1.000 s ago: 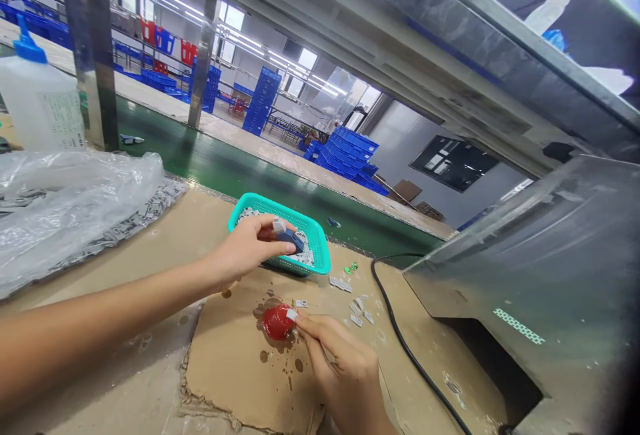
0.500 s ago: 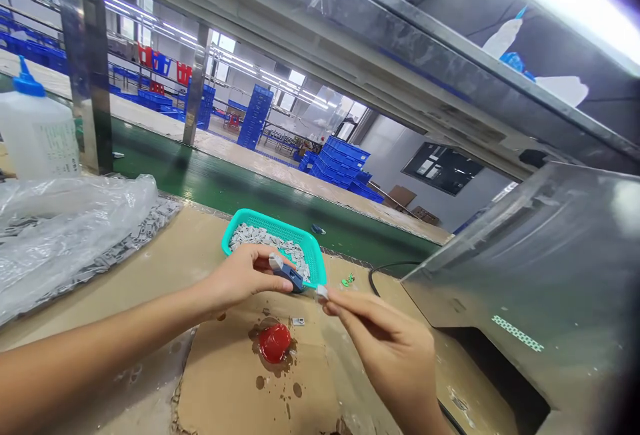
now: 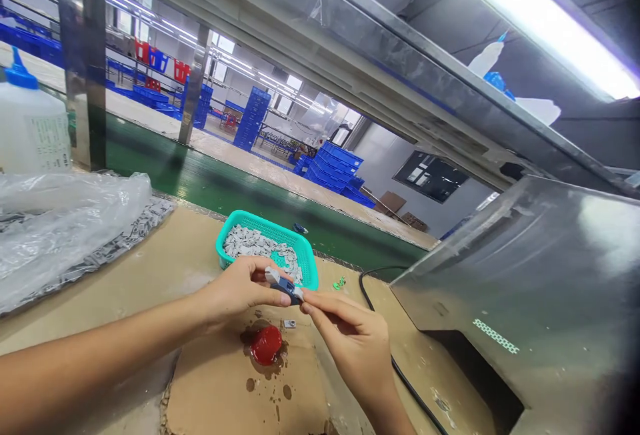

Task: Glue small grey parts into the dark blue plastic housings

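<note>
My left hand (image 3: 245, 291) is closed around a small dark blue plastic part (image 3: 286, 287) with a light grey piece (image 3: 272, 275) at its upper left end. Between the thumb and fingers of my right hand (image 3: 353, 338) is a small light grey plastic piece (image 3: 299, 293), set against the right end of the blue part; whether it is seated there I cannot tell. Just behind the hands stands a teal basket (image 3: 312, 261) of many grey pieces. Below them, a glossy red lump (image 3: 267, 345) sits in wet stains on cardboard (image 3: 215, 388), with a loose grey piece (image 3: 289, 323) beside it.
Clear plastic sheeting (image 3: 75, 221) covers grey parts at left, near a white bottle (image 3: 35, 125) with a blue nozzle. A green conveyor belt (image 3: 210, 188) runs behind, with a dark part (image 3: 300, 228) on it. A metal panel (image 3: 540, 275) and black cable (image 3: 415, 395) are at right.
My right hand has moved left, bringing its grey piece from just apart to the right end of the blue part. My left hand still holds the blue part. The whole view has shifted slightly.
</note>
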Available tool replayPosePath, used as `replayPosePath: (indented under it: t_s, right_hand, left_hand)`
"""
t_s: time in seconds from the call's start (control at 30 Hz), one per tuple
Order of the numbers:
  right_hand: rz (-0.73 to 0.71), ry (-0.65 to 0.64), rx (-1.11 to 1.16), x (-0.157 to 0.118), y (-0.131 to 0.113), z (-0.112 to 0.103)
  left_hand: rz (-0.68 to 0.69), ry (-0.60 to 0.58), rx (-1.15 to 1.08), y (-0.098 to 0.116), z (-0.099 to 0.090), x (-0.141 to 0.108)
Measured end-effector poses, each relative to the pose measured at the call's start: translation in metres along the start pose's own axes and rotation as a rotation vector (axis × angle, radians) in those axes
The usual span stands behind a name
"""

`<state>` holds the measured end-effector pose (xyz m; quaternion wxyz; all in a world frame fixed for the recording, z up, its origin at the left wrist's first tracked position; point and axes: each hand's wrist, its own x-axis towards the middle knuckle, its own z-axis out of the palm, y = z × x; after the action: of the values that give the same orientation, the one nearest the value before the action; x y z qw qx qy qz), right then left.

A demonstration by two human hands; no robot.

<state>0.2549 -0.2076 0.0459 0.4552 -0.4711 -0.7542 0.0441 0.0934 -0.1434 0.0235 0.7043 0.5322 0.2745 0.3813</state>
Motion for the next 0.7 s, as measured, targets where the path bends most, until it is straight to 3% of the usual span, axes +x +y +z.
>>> replayPosePath:
  t_s: [0.33,0.53,0.7]
  right_hand:
    - [-0.047,-0.076,-0.022,0.003,0.004,0.004]
    - [-0.031,-0.134,0.019,0.002,0.009,0.009]
    - [-0.095,-0.086,-0.054,-0.004,0.01,0.015]
  left_hand:
    - [0.043,-0.018,-0.012,-0.006,0.0,0.001]
    - [0.064,0.069,-0.017,0.0,0.003,-0.002]
    - [0.135,0.104,0.014,0.001,0.004,-0.002]
